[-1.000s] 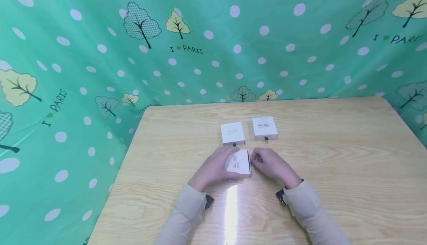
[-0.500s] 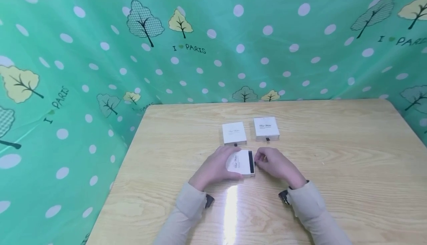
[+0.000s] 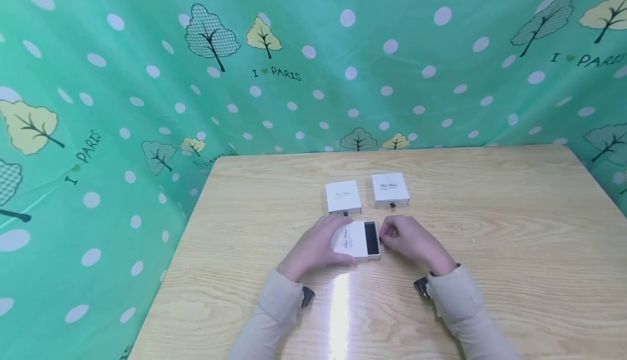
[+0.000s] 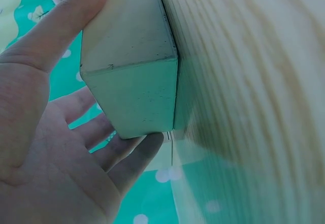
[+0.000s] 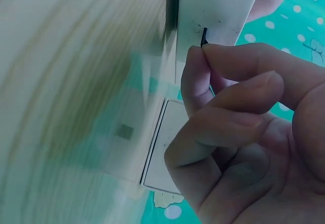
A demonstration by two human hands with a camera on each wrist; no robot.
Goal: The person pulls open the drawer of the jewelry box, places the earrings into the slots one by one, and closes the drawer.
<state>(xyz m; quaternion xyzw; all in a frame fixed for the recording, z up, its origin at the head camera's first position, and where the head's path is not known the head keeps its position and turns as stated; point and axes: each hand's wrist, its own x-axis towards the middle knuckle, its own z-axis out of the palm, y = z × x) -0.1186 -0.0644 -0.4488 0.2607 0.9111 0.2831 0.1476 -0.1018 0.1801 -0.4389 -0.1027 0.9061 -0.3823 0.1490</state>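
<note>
A small white drawer-style gift box (image 3: 356, 243) with printed script lies on the table, turned sideways. My left hand (image 3: 315, 245) grips its outer sleeve from the left, thumb and fingers on opposite sides; the left wrist view shows the plain end of the box (image 4: 134, 99). Out of the sleeve's right side sticks the drawer (image 3: 373, 238), with a black interior. My right hand (image 3: 409, 240) pinches a short black pull tab (image 5: 204, 37) on the drawer's end between thumb and index finger. Its other fingers are curled.
Behind my hands stand two similar white boxes, a left one (image 3: 343, 196) and a right one (image 3: 389, 188), both with black tabs facing me. The wooden table (image 3: 514, 251) ends at a green dotted curtain (image 3: 313, 77).
My right hand has moved rightward with the tab, and the drawer has slid part way out of the sleeve, showing more black interior. My left hand stays in place on the sleeve.
</note>
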